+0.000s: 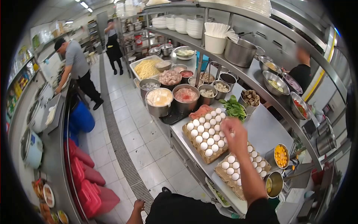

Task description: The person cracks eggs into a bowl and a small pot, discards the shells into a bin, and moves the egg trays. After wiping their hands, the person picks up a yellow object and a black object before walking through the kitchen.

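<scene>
My right hand point(235, 135) is over the right side of a cardboard egg tray point(204, 158) filled with white eggs point(205, 135). Its fingers are curled together, and a white egg point(232, 131) shows between them, partly hidden. A second egg tray point(238, 192) lies under my right forearm, with eggs in several of its cups. Beside that tray stand a metal pot of yolks point(281, 156) and a metal pot point(274, 184) with some egg in it. My left hand point(138, 205) hangs low at my side, fingers curled, with nothing visible in it.
Pots of meat point(185, 98), a tub of noodles point(148, 69) and leafy greens point(235, 108) crowd the counter's far part. A steel shelf point(257, 80) overhangs it. Red bins point(95, 198) and a floor drain point(119, 138) lie left. Co-workers point(76, 61) stand farther off.
</scene>
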`<state>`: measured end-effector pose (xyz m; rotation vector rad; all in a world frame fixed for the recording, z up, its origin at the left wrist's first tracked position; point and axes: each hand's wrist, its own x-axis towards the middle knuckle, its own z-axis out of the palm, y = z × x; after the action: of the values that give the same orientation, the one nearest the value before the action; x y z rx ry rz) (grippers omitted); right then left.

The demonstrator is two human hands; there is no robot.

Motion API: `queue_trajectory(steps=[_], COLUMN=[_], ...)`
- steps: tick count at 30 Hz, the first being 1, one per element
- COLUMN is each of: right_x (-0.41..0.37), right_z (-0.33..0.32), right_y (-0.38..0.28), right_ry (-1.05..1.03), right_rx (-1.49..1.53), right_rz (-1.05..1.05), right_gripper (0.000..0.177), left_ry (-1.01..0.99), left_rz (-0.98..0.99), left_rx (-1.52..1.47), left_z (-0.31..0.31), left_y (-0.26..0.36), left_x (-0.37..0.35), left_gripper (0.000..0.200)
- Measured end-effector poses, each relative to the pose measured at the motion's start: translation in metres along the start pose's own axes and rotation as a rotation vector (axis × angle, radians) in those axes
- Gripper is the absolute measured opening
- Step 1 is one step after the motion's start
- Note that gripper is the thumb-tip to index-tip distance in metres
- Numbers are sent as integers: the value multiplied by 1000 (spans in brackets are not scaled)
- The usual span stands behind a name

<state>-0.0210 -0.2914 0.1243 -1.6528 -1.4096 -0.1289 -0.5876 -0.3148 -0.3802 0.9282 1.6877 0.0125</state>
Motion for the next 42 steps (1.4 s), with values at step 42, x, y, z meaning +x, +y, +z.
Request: queue_trajectory(steps=[42], right_x=[483], right_z=[-25], right_y=[94], right_ry=[808], right_rx=[662], right_rz=[551], right_gripper=[37], left_ry=[-175], left_rz=[1309], left_rx=[-100], left_z=[-153], left_y=[699], left_x=[-76], left_gripper=[42])
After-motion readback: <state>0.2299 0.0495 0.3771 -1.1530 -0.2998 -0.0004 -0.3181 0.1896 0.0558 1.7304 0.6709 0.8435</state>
